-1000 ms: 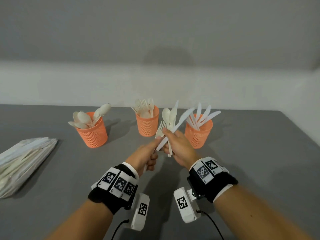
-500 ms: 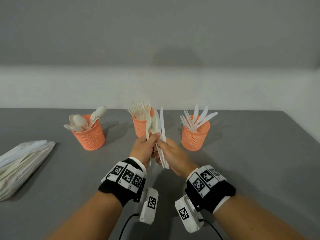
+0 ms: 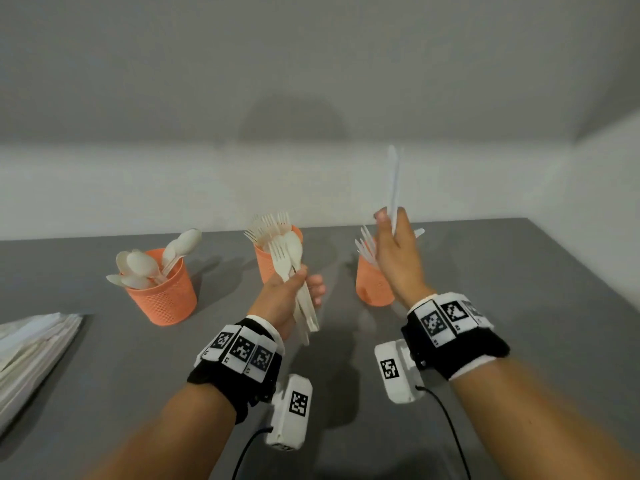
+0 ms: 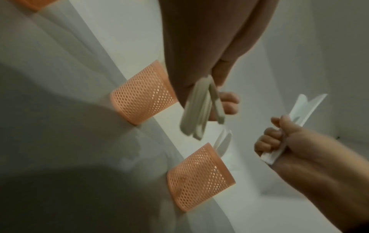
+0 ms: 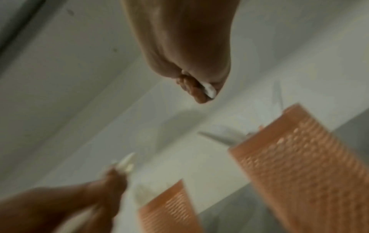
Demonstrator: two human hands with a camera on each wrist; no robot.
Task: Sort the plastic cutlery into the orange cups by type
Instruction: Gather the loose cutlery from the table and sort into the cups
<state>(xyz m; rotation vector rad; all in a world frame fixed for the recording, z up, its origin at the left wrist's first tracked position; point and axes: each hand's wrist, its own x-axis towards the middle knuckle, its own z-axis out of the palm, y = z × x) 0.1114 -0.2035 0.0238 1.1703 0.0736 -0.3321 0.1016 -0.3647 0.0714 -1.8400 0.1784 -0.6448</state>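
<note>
Your left hand point(image 3: 282, 299) gripped a fork-and-spoon bundle point(image 3: 289, 261) before the middle cup point(image 3: 268, 265); your right hand point(image 3: 398, 258) clasped upright white knives point(image 3: 393, 181) above the right cup point(image 3: 372, 289).

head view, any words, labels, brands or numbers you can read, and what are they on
No words, brands or numbers can be read in any view.
Wrist bands: black-and-white square code tags only; tiny marks beneath them are too small to read.
Wrist cameras: one code tag each, no letters.
Cups and cutlery: no print visible.
Packets at the left: no print legible.
</note>
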